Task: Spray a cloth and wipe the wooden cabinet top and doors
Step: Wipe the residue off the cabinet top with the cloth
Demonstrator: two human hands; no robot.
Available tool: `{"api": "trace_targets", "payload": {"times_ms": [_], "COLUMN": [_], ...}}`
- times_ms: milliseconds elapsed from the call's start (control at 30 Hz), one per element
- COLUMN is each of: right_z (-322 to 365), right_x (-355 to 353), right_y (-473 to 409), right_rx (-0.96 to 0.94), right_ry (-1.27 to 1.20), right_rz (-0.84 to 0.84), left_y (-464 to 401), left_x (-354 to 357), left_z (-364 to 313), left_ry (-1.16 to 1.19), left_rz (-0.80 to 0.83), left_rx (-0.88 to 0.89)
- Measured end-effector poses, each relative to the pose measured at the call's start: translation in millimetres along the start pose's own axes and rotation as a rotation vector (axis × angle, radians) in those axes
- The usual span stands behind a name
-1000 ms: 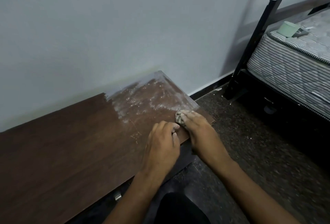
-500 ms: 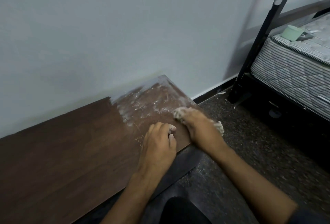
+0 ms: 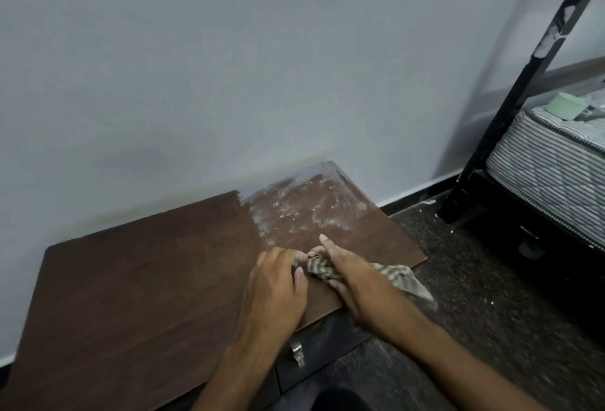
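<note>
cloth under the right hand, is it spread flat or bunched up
Bunched up: the striped cloth is crumpled under the right hand, one end trailing off the cabinet top.

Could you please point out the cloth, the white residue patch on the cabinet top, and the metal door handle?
cloth [image 3: 397, 275]: head view, on the striped part trailing off the cabinet edge.
white residue patch [image 3: 296, 204]: head view, on its middle.
metal door handle [image 3: 297, 352]: head view, on its shiny front.
</note>
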State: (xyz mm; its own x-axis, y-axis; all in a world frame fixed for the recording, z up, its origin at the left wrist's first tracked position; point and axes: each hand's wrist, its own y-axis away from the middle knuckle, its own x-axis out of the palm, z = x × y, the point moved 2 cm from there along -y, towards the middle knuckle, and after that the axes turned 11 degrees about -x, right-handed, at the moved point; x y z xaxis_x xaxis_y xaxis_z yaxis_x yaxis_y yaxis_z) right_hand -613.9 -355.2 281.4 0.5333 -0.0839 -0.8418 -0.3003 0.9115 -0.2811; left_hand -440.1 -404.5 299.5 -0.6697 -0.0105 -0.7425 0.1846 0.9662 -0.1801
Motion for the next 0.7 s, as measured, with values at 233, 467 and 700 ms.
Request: {"api": "trace_targets", "payload": {"times_ms": [233, 467, 700], "right_z": [-52, 83, 33], "right_x": [-4, 73, 44], "right_y": [-33, -31, -58], "right_rx": [0.127, -0.251, 0.024], "right_ry": [0.245, 0.037, 0.092], "right_rz": [-0.104, 0.083, -0.041], "left_y": [6, 2, 5], "left_x": [-29, -42, -56], "left_z": [30, 47, 63], "left_ry": [-0.009, 0.005, -0.002], "left_rz": [-0.052, -0.098, -0.154], "left_rx": [-0.081, -0.148, -0.148]}}
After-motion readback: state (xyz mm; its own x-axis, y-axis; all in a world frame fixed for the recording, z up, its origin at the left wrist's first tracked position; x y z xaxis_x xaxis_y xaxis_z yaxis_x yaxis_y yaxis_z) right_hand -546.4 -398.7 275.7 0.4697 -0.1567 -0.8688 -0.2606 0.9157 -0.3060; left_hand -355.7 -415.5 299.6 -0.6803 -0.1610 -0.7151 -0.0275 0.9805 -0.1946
